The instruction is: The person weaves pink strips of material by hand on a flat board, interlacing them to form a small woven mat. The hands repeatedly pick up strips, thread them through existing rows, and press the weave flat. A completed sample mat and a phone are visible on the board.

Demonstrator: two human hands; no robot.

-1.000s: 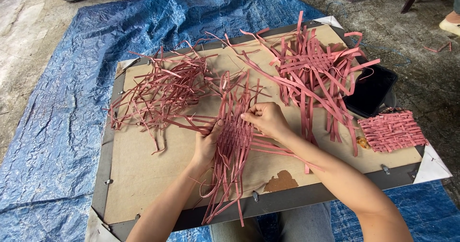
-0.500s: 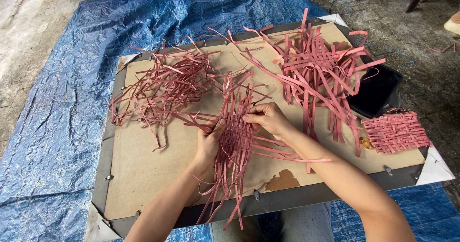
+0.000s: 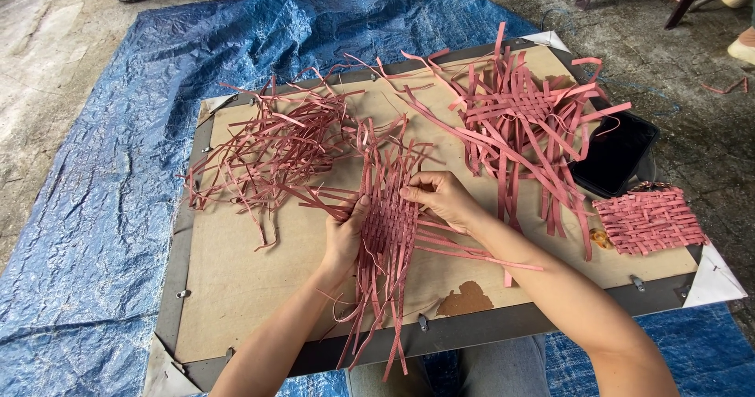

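A half-woven mat of pink strips (image 3: 391,224) lies in the middle of a brown board (image 3: 236,287), its loose ends trailing over the near edge. My left hand (image 3: 344,236) presses on the mat's left side, thumb hooked over the strips. My right hand (image 3: 440,195) pinches a strip at the mat's upper right edge. Both forearms come in from the bottom of the view.
A loose heap of pink strips (image 3: 275,145) lies at the board's left, a second part-woven bundle (image 3: 523,114) at the back right. A finished small woven square (image 3: 649,218) sits by a black tray (image 3: 617,155). A blue tarp (image 3: 102,169) lies under the board.
Both hands stay on the woven mat. The right hand's fingers have shifted slightly on the strip, and the view has moved a little.
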